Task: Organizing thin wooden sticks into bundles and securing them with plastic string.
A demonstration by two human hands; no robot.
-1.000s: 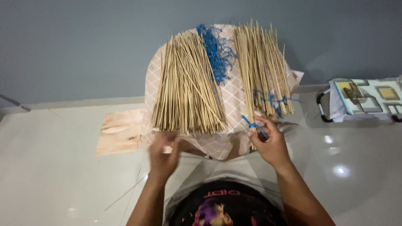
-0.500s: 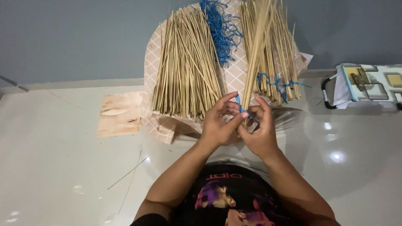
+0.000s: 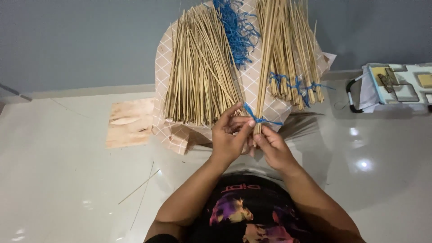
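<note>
Blue plastic string (image 3: pixel 260 119): wrapped round the lower end of a slim bundle of pale bamboo sticks (image 3: pixel 266 67), held upright over the checked paper-covered stool (image 3: pixel 252 85). Left hand (image 3: pixel 230 137): fingers pinched on the string's tail. Right hand (image 3: pixel 269 146): fingers closed about the bundle's base. Step judged: tying off. Next move calls for a firm pull without scattering the sticks. Nearby: large loose heap of sticks (image 3: pixel 200 72), tied bundles (image 3: pixel 297 67).

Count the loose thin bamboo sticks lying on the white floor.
2: two loose thin bamboo sticks lie crossed on the white floor, left of the left forearm. Others may be hidden.
</note>
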